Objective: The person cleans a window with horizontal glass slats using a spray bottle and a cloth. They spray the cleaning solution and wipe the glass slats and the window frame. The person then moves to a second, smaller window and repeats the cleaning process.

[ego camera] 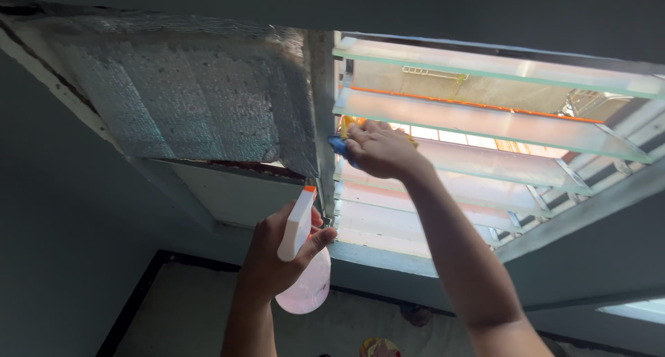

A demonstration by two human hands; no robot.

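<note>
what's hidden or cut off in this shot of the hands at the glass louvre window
Head view:
- Blue and yellow cleaning cloth: mostly covered by the right hand.
- Clear pink-tinted spray bottle: its middle is hidden by the left hand.
- Clear glass louvre slats: right ends cut off by the window frame.
- Colourful thing on the floor: cut by the bottom edge.
</note>
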